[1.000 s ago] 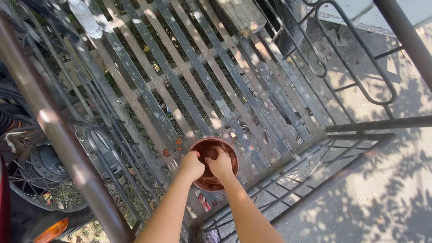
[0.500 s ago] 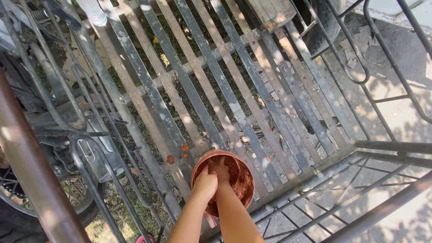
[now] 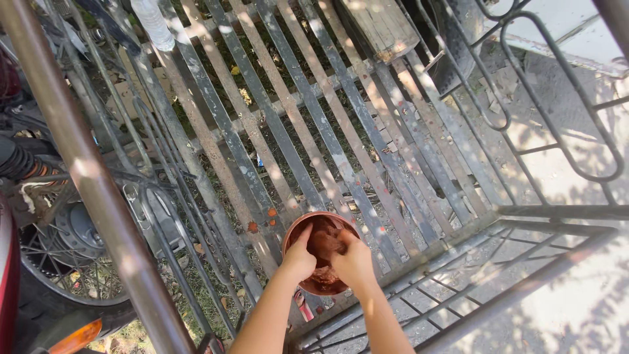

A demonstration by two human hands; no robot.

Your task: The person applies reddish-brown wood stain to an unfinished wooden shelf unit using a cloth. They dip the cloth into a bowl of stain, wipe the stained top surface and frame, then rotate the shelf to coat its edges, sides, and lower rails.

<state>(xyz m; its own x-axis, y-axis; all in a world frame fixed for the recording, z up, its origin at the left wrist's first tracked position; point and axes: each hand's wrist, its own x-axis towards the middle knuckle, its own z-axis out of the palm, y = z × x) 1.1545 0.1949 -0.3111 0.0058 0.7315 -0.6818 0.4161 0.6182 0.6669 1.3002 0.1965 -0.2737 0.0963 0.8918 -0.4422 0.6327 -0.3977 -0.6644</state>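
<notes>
Low in the frame's centre, on the slatted metal grate [image 3: 314, 124], both the left hand [image 3: 298, 260] and right hand [image 3: 354, 262] press curled fingers into soft-looking, sticky reddish-brown paste [image 3: 324, 244] inside a round bowl [image 3: 296, 231], probably best gripped by its rim.

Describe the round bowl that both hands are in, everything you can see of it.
The bowl is round and reddish-brown, smeared inside with a rust-coloured paste or paint. It sits upright on the grey metal slats of a barred frame, near its lower corner. The left hand and the right hand both reach over the near rim into it and hide the near side. Its material is hard to tell; it looks like metal or plastic.
</notes>
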